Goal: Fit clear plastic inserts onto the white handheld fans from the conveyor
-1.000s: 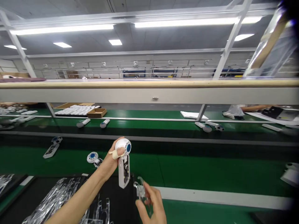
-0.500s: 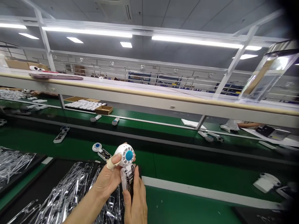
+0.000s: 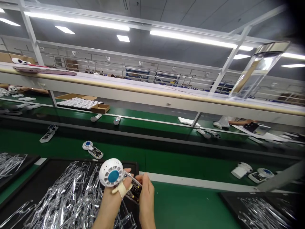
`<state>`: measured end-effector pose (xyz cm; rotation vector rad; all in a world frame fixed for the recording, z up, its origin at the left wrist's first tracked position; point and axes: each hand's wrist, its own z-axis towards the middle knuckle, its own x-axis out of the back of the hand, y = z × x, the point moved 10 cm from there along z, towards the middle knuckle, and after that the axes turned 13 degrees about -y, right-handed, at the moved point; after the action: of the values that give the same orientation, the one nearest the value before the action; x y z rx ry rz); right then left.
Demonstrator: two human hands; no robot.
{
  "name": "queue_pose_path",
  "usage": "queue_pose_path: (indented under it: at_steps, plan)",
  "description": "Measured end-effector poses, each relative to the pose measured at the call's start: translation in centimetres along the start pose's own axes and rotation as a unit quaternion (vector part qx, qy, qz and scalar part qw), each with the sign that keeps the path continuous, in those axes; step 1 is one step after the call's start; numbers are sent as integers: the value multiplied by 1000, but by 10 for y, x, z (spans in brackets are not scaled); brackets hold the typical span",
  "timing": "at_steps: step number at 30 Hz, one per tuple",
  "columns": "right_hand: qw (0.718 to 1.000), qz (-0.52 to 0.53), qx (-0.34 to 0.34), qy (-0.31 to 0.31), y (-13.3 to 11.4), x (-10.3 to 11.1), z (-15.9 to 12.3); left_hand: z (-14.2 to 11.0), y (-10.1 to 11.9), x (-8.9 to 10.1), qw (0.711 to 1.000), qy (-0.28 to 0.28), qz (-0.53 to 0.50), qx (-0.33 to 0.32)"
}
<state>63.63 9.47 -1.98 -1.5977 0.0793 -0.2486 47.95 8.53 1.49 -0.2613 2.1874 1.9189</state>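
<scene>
My left hand (image 3: 116,194) grips a small white handheld fan (image 3: 111,173) with a round head and a blue centre; its open handle shows a circuit board. A beige tape wraps one finger of that hand. My right hand (image 3: 145,195) is closed on the fan's handle from the right, pressing a clear plastic piece (image 3: 130,178) against the board. Both hands hover over a black tray (image 3: 50,163) heaped with clear plastic parts (image 3: 64,197).
A green conveyor belt (image 3: 181,165) runs across, carrying more fan units (image 3: 92,149), (image 3: 48,133), (image 3: 250,173). Another black tray (image 3: 262,206) lies at the right. A long shelf (image 3: 152,95) crosses above; beyond it a cardboard box of white parts (image 3: 79,104) and another person's arm (image 3: 240,121).
The fan has tilted from upright to leaning left and dropped lower. My right hand, first apart holding a clear piece, has closed on the handle. The view has shifted right.
</scene>
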Motion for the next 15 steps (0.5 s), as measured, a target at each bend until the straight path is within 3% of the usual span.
queue_pose_path:
  at_steps: [5, 8, 11, 13, 15]
  plan:
    - [1000, 12, 10, 15, 10, 8, 7, -4, -18, -2, 999, 33, 23, -25]
    - [999, -20, -15, 25, 31, 11, 19, 20, -30, -13, 1000, 6, 19, -11]
    - [995, -49, -81, 27, 70, 15, 54, 57, -46, -28, 996, -61, 25, 67]
    - [987, -83, -135, 33, 95, 24, 89, 74, -48, -19, 991, -72, 36, 103]
    - [974, -136, -176, 44, 111, 39, 126, 79, -33, 16, 995, -22, 65, 78]
